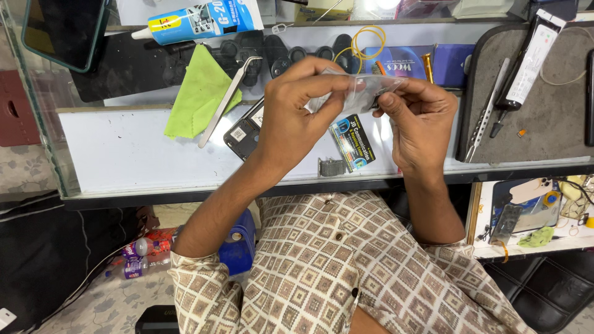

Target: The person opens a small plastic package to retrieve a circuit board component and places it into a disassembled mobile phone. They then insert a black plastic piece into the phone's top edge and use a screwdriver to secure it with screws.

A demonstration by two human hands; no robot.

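Nearest the camera sat a checked brown-and-cream shirt (334,260), forearms raised over the desk (124,154). Both hands were up above its front edge, pinching one small clear plastic pouch (362,93) between them. Left hand (291,117) was closed, thumb and forefinger clamped on the pouch's left end; right hand (421,117) was closed on the right end, fingers curled under.

Risk, as I judged it: a two-point pinch on slick film, held in mid-air over the desk edge. If either grip slipped or the film tore suddenly, whatever small part was inside could drop past the edge to the floor. Contents too small to identify.

Pouch looked thin, transparent, crinkled, glare on it, with something dark at the right end.

Below the hands on the desk lay a printed card (352,142), a small grey metal clip (332,167) and a dark phone (244,133). Left of those were a green cloth (195,93) and tweezers (229,99). Further back were a glue tube (198,20), yellow rubber bands (368,40) and a blue box (396,62). Right side: a grey mat (544,117) with a metal pry tool (486,114) on it.
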